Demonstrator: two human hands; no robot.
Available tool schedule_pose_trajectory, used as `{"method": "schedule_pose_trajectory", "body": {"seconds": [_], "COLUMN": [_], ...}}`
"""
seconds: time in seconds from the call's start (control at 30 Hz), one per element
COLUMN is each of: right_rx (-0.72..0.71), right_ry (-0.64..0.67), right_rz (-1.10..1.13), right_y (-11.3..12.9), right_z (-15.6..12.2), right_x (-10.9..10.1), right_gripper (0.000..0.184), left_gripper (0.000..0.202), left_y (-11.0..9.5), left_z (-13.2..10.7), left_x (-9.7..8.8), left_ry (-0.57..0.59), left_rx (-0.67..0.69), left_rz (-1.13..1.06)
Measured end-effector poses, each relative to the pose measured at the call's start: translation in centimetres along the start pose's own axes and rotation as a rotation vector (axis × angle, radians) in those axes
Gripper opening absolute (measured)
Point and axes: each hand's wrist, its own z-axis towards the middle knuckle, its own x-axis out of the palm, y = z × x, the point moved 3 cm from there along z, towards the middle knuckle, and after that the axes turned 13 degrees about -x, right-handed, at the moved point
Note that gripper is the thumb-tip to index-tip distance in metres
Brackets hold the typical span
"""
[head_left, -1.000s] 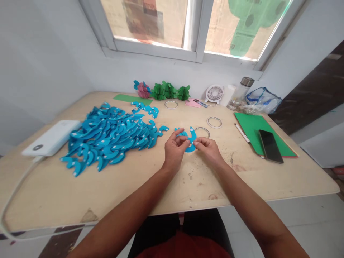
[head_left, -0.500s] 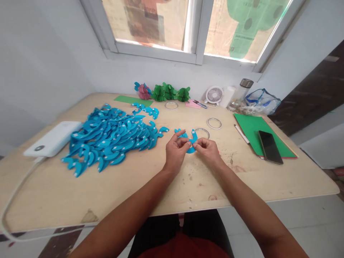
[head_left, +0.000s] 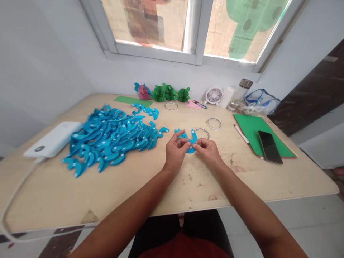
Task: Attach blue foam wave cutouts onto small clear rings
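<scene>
Tabletop (head_left: 161, 186): your work sits mid-surface.
Blue pile (head_left: 110, 138): heaped toward the left edge.
Left hand (head_left: 176, 150): your fingers pinch the blue piece.
Right hand (head_left: 208, 150): pinches it too.
Blue piece (head_left: 189, 138): between both hands, near centre.

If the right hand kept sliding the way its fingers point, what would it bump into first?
The right hand points left, at the left hand. It would likely meet the blue paper cutout pinched between them first, then the left hand's fingertips. They already look almost touching.
</scene>
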Motion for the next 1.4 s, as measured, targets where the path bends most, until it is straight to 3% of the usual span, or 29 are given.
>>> {"method": "schedule_pose_trajectory", "body": {"seconds": [0.2, 0.6, 0.9, 1.13, 1.27, 1.4], "right_rx": [0.025, -0.074, -0.056, -0.032, -0.040, -0.053], "right_ry": [-0.042, 0.042, 0.050, -0.090, -0.058, -0.007], "right_rz": [0.046, -0.055, -0.037, 0.018, 0.041, 0.031], "right_y": [0.8, -0.1, 0.4, 0.7, 0.6, 0.8], "right_z": [0.2, 0.1, 0.0, 0.3, 0.3, 0.2], "right_x": [-0.7, 0.1, 0.0, -1.0, -0.7, -0.3], "right_gripper": [0.026, 0.016, 0.020, 0.023, 0.021, 0.021], "left_gripper": [0.056, 0.053, 0.049, 0.059, 0.060, 0.057], "left_y": [0.0, 0.3, 0.5, 0.4, 0.6, 0.7], "left_z": [0.2, 0.0, 0.3, 0.4, 0.4, 0.4], "left_x": [-0.1, 0.1, 0.0, 0.1, 0.2, 0.2], "left_ry": [-0.024, 0.026, 0.069, 0.207, 0.298, 0.296], "left_rx": [-0.021, -0.026, -0.076, -0.261, -0.318, -0.309], "left_rz": [-0.037, -0.039, -0.112, -0.281, -0.311, -0.274]}}
